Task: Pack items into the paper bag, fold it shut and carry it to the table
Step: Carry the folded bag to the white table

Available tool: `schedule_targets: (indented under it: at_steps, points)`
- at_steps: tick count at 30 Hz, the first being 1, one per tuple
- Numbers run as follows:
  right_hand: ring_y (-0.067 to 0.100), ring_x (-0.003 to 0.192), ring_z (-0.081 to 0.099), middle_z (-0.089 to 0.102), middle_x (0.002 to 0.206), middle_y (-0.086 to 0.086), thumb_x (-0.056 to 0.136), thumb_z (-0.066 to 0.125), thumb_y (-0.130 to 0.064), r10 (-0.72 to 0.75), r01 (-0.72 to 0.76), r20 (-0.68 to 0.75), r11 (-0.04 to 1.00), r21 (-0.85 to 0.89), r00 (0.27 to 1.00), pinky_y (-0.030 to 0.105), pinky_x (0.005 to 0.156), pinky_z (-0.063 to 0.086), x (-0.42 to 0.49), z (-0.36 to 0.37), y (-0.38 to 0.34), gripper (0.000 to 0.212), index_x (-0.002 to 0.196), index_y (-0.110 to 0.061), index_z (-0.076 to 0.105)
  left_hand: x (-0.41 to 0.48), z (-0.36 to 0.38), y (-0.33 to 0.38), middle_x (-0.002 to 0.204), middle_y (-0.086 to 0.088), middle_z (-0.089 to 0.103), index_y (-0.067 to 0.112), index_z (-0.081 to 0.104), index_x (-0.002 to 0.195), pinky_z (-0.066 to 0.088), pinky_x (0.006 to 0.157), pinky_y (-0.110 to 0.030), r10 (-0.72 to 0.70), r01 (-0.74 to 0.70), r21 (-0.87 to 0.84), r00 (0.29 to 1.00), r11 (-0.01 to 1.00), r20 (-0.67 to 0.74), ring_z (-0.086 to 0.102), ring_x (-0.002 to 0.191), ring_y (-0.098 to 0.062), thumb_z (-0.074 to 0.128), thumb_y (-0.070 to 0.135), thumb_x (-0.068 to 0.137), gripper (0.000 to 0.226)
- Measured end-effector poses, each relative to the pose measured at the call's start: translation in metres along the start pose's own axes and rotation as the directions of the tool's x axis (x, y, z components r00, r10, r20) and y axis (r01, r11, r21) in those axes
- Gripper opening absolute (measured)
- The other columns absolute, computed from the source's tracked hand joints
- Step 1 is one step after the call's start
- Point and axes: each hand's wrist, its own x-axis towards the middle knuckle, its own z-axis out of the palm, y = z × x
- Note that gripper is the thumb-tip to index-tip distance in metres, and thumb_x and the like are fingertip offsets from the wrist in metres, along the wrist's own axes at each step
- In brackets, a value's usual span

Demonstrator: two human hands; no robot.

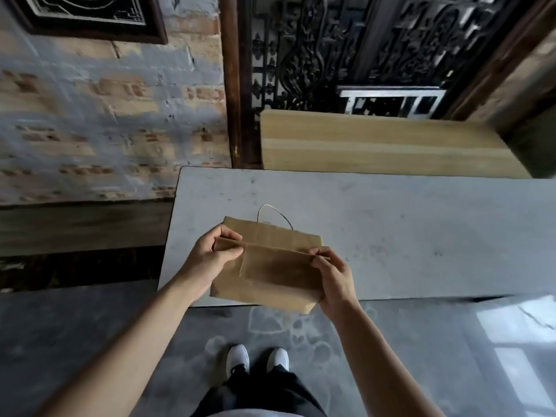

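Note:
A brown paper bag (270, 275) stands at the near left corner of the grey table (406, 236), its top folded over into a flap. A white cord handle (272, 210) sticks up behind the fold. My left hand (215, 254) pinches the left end of the folded top. My right hand (332, 275) pinches the right end and wraps down the bag's right side. The bag's near bottom edge overhangs the table's front edge a little. Whatever is inside the bag is hidden.
A light wooden bench or board (376, 145) lies behind the table. A painted brick wall (105, 115) is on the left, and a dark ornate iron gate (361, 49) is behind. My white shoes (257, 358) stand on the grey concrete floor.

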Motion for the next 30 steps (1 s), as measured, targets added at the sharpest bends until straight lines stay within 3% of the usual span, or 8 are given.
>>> schedule_targets:
  at_steps: [4,6,9,15,20,22,24,30]
  points:
    - [0.018,0.065,0.047,0.057,0.063,-0.002,0.067,0.06,-0.009,0.019,-0.011,0.06,0.992,-0.129,0.998,0.024,0.05,0.034,0.045,0.004,0.004,0.015,0.072,-0.022,0.066,0.026,-0.003,-0.018,0.077,0.008,0.066,0.012,0.066,0.081,0.046,0.07,-0.013,0.013,-0.003,0.13,0.997,0.992,-0.077,0.059,0.081,-0.008,0.072,0.003,0.081,0.011]
    - [0.015,0.062,0.05,0.062,0.071,-0.005,0.068,0.06,-0.007,0.01,0.014,0.108,0.976,-0.217,0.994,0.022,0.051,0.036,0.064,0.005,0.009,0.018,0.072,-0.023,0.068,0.037,-0.005,-0.033,0.091,0.017,0.066,0.01,0.07,0.082,0.036,0.088,0.0,0.059,-0.026,0.281,0.992,0.959,-0.109,0.055,0.106,0.007,0.073,0.003,0.081,0.007]
    - [0.012,0.072,0.061,0.065,0.089,-0.018,0.072,0.06,-0.005,-0.044,0.122,0.175,0.876,-0.466,0.984,0.024,0.06,0.042,0.084,0.005,0.022,0.028,0.073,-0.031,0.071,0.049,-0.005,-0.053,0.108,-0.001,0.068,0.008,0.073,0.083,0.032,0.097,-0.012,0.073,-0.003,0.494,0.99,0.869,-0.122,0.05,0.126,-0.01,0.073,0.003,0.081,0.005]
    - [0.019,0.13,0.042,0.041,0.148,0.0,0.072,0.061,-0.008,-0.165,0.219,0.152,0.559,-0.8,0.975,0.029,0.103,0.039,0.104,0.011,0.019,0.029,0.088,-0.026,0.078,0.064,0.0,-0.053,0.129,-0.015,0.06,0.023,0.08,0.077,0.033,0.107,-0.048,0.268,-0.073,0.822,0.958,0.565,-0.099,0.046,0.125,-0.039,0.082,0.016,0.072,0.009]
    - [0.026,0.111,0.043,0.054,0.119,-0.007,0.078,0.061,-0.028,-0.362,0.412,0.363,0.065,-0.909,0.858,0.035,0.09,0.035,0.103,0.035,0.007,0.021,0.091,-0.03,0.077,0.081,0.028,-0.031,0.103,0.007,0.071,0.029,0.079,0.075,0.044,0.087,-0.044,0.381,-0.279,0.916,0.911,0.289,0.157,0.057,0.107,-0.031,0.081,0.024,0.069,0.008]
    - [0.025,0.106,0.05,0.061,0.109,-0.005,0.082,0.055,-0.028,-0.268,0.456,0.428,0.053,-0.888,0.863,0.032,0.087,0.038,0.105,0.054,0.01,0.024,0.096,-0.024,0.074,0.09,0.041,-0.031,0.089,0.009,0.07,0.027,0.078,0.084,0.047,0.082,-0.036,0.292,-0.344,0.899,0.919,0.271,0.264,0.06,0.097,-0.023,0.072,0.03,0.078,0.009]
    - [0.027,0.101,0.057,0.065,0.103,0.002,0.081,0.053,-0.026,-0.151,0.448,0.425,0.177,-0.876,0.892,0.032,0.082,0.045,0.111,0.067,0.01,0.024,0.093,-0.016,0.072,0.098,0.042,-0.033,0.085,0.003,0.068,0.022,0.078,0.087,0.05,0.078,-0.031,0.214,-0.355,0.878,0.93,0.321,0.298,0.063,0.091,-0.021,0.07,0.029,0.081,0.013]
    - [0.02,0.093,0.06,0.071,0.094,0.0,0.076,0.066,-0.035,-0.079,0.424,0.419,0.272,-0.864,0.905,0.031,0.08,0.05,0.135,0.018,-0.004,0.019,0.088,-0.025,0.077,0.099,-0.018,-0.051,0.077,-0.001,0.072,0.011,0.081,0.081,0.052,0.066,-0.025,0.226,-0.266,0.825,0.959,0.499,0.173,0.068,0.068,-0.019,0.083,0.019,0.072,0.012]
